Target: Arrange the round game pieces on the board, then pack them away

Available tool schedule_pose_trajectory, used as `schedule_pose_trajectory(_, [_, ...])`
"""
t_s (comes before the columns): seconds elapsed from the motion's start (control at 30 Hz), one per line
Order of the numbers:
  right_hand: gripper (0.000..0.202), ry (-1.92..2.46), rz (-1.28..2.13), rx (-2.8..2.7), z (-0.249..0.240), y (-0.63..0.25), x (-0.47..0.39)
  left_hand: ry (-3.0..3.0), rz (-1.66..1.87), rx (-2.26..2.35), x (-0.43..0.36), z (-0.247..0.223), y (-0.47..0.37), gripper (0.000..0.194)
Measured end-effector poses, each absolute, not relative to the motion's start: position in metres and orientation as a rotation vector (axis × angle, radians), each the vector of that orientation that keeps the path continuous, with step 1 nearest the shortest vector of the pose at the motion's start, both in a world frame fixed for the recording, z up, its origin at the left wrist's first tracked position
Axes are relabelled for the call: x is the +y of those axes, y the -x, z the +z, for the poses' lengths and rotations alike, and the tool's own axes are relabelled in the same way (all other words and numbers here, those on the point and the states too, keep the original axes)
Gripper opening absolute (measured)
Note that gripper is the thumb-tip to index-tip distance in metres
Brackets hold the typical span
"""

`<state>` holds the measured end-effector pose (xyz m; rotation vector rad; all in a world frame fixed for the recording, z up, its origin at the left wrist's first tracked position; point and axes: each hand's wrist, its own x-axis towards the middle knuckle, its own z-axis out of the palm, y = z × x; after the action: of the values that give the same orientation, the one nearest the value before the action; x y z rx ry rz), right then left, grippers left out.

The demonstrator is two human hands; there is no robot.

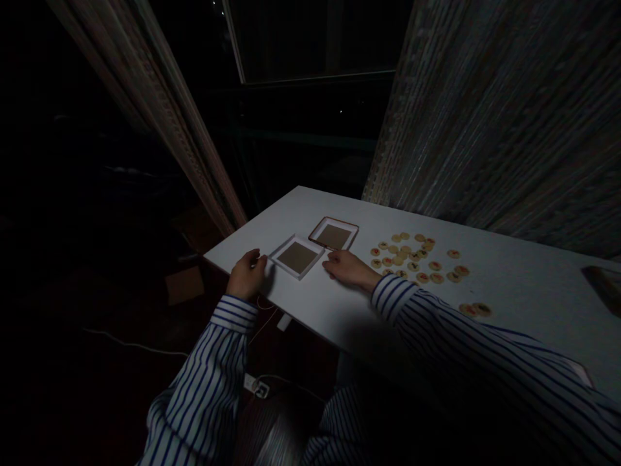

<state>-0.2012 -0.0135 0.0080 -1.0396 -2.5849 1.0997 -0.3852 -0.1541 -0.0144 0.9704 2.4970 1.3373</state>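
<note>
Two shallow open boxes lie on the white table: a white-rimmed one [297,257] in front and a brown-edged one [334,234] just behind it to the right. My left hand [247,274] is beside the front box's left corner, its fingers curled with a gap between thumb and fingers, holding nothing visible. Near the front box's right corner is my right hand [350,268], its fingers bent together; whatever they hold, if anything, is hidden. To the right, several round wooden pieces [413,266] with red or dark markings are scattered, some touching or overlapping.
The white table [310,304] has its left and front edges close to my arms. Two round pieces [476,310] lie apart at the right. A dark object [604,288] is at the far right. Curtains hang behind; cables and a power strip [256,386] are below.
</note>
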Motion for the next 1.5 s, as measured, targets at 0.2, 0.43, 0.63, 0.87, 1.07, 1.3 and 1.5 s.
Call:
schedule_pose_trajectory(0.2, [0.018, 1.132, 1.326, -2.401, -0.001, 0.219, -0.003, -1.009, 1.141, 2.569, -0.132, -0.017, 0.397, 0.041])
schedule_pose_trajectory(0.43, [0.020, 1.154, 1.412, -2.306, -0.003, 0.229, -0.002, -1.083, 1.015, 2.584, -0.130, -0.017, 0.396, 0.032])
schedule_pose_trajectory(0.63, [0.018, 1.144, 1.475, -2.225, -0.006, 0.229, 0.000, -1.070, 1.108, 2.516, -0.132, -0.019, 0.393, 0.029])
schedule_pose_trajectory(0.87, [0.016, 1.088, 1.599, -2.059, 0.001, 0.226, -0.007, -0.784, 1.584, 2.269, -0.129, -0.020, 0.385, 0.025])
schedule_pose_trajectory(1.07, [0.016, 1.012, 1.629, -1.939, 0.006, 0.221, -0.007, -0.602, 1.922, 2.007, -0.129, -0.015, 0.380, 0.030])
schedule_pose_trajectory(1.3, [0.015, 0.937, 1.589, -1.847, 0.022, 0.211, -0.003, -0.582, 2.127, 1.912, -0.128, 0.001, 0.375, 0.029])
schedule_pose_trajectory(1.5, [0.011, 0.900, 1.572, -1.769, 0.042, 0.194, 0.000, -0.567, 2.171, 1.740, -0.125, 0.016, 0.358, 0.033])
